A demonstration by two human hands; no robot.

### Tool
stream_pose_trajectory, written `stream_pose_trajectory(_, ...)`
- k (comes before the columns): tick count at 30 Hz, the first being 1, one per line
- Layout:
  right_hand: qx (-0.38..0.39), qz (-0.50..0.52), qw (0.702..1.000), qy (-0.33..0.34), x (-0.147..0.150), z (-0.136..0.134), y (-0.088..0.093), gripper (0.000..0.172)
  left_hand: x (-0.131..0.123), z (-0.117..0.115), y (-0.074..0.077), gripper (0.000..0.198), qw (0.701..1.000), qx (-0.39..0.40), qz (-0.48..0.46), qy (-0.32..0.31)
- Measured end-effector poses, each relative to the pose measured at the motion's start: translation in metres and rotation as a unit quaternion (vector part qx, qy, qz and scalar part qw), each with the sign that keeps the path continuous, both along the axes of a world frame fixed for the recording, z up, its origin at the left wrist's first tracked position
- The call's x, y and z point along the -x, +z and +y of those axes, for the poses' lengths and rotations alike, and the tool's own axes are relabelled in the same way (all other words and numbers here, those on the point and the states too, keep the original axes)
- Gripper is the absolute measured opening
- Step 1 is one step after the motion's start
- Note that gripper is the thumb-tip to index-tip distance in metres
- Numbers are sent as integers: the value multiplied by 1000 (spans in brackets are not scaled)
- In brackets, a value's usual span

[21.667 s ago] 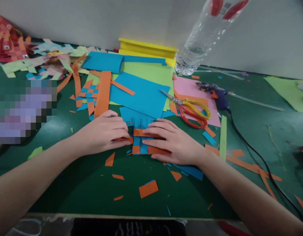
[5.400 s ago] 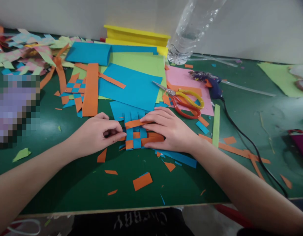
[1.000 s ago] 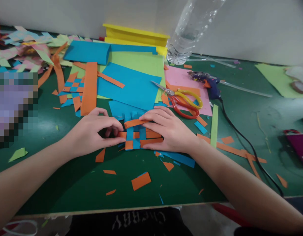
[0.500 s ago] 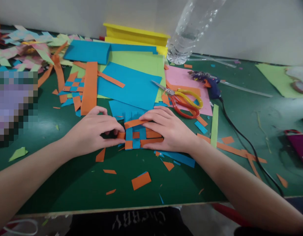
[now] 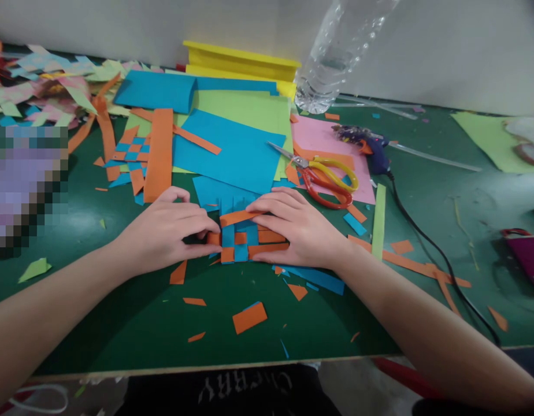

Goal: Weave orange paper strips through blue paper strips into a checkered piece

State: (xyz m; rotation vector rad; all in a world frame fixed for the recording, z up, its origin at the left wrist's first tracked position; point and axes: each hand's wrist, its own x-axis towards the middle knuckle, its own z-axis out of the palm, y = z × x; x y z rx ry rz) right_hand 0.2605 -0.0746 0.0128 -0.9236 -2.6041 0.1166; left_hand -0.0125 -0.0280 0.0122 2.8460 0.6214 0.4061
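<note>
Blue and orange paper strips are woven over and under each other in a small woven paper piece [image 5: 240, 252] on the table. My left hand [image 5: 171, 228] is at its left side, thumb and fingers pinching the end of an orange strip [image 5: 214, 238]. From the right, my right hand [image 5: 293, 225] holds another orange paper strip [image 5: 237, 218] between its fingers, slanting across the top of the blue strips. The right thumb rests on a lower orange strip [image 5: 267, 248]. My right hand covers part of the weave's right side.
Scissors [image 5: 308, 167] lie beyond my right hand, beside a glue gun [image 5: 373, 147] with a trailing cord. Behind are blue paper sheets [image 5: 230, 150], a woven piece [image 5: 132, 151] and a plastic bottle [image 5: 321, 75]. Orange scraps [image 5: 249, 318] lie near the table's front edge.
Hardly anything differs. Both hands keep their grip on the orange strips, and the whole view has shifted very slightly.
</note>
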Motion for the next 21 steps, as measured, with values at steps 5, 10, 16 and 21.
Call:
stream_pose_trajectory(5,-3,7,1000,2,0,0,0,50,-1,-1,1,20,1000,-11,-14,-10)
stream_pose_trajectory(10,-6,3,1000,3,0,0,0,50,-1,-1,3,22,999,-12,-32,-11)
stream_pose_trajectory(16,-8,-1,1000,3,0,0,0,52,4,4,6,22,999,-28,-44,1)
stream_pose_trajectory(21,-7,0,1000,3,0,1,1,51,5,7,4,23,999,-4,-40,-12)
